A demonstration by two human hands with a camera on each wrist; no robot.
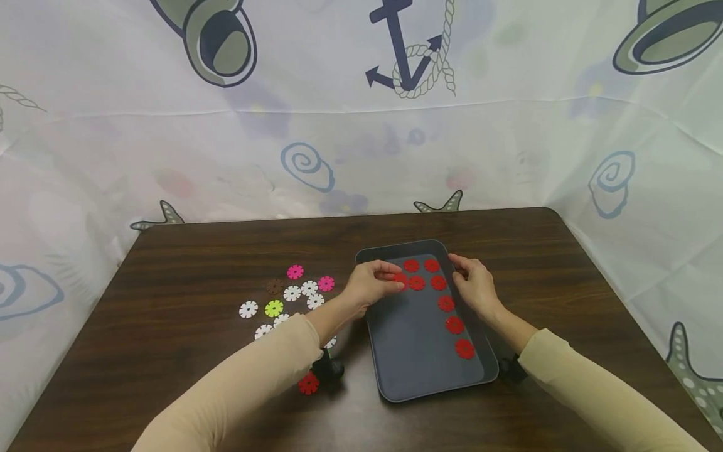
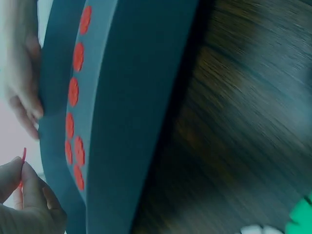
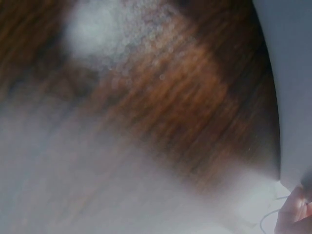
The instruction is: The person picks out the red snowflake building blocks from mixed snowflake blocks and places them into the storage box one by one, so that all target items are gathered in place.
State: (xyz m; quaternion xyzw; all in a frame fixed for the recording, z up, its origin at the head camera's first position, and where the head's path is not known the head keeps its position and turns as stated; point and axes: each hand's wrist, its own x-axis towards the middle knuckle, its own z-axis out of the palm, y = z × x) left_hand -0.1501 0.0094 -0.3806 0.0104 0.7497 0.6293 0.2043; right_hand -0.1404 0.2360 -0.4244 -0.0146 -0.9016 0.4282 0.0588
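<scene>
My left hand (image 1: 369, 285) pinches a red notched disc (image 1: 401, 280) between thumb and fingers, over the far left part of a dark grey rectangular tray (image 1: 398, 370). The left wrist view shows this held disc (image 2: 24, 155) nearly edge-on, its lower part hidden by the fingers. Several more red notched discs (image 1: 446, 304) lie flat in the tray, in a line along its right side and in a cluster at the far end. My right hand (image 1: 477, 289) touches the outer side of the tray's right rim, fingers loosely extended; the right wrist view catches only part of this hand (image 3: 292, 214).
Left of the tray, loose notched discs lie on the dark wooden table (image 1: 169, 314): white (image 1: 248, 309), pink (image 1: 295, 272), brown (image 1: 275, 286), yellow-green (image 1: 273, 308) and red (image 1: 308, 383). My left forearm covers part of this group. A printed cloth (image 1: 350, 138) hangs behind the table.
</scene>
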